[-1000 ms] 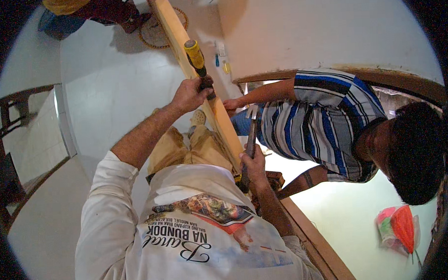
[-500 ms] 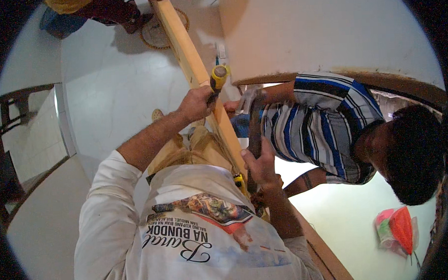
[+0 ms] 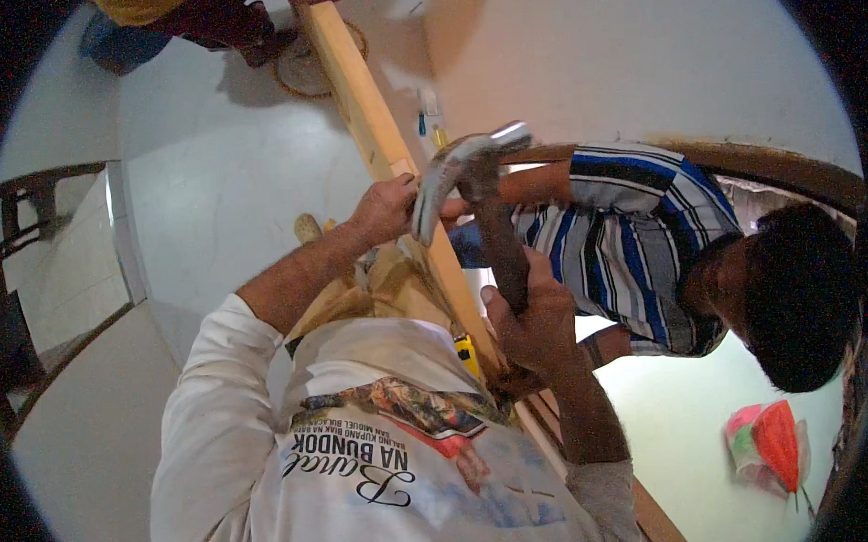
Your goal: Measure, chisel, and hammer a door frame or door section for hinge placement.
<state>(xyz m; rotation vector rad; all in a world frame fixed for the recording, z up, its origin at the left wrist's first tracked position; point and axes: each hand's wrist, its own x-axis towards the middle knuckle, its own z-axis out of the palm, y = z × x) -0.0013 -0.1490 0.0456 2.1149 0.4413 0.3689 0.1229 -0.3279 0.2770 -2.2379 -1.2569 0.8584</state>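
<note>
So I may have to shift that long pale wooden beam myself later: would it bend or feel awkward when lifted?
The wooden beam looks thick and straight along its run, so it is probably stiff rather than floppy. Its length suggests it would swing at the ends if lifted from one point. The left hand rests on it while the right hand grips a hammer, so it seems fairly solid.

Even indoor light, moderately bright, slight warm-green cast. White floor and wall run near blown-out. Soft shadows fall beside the wooden beam at the top. Hammer head is smeared by motion blur with a bright glint on the metal. Heavy fisheye: black vignette ring, straight edges bowing at the rim, detail softer and dimmer there.
</note>
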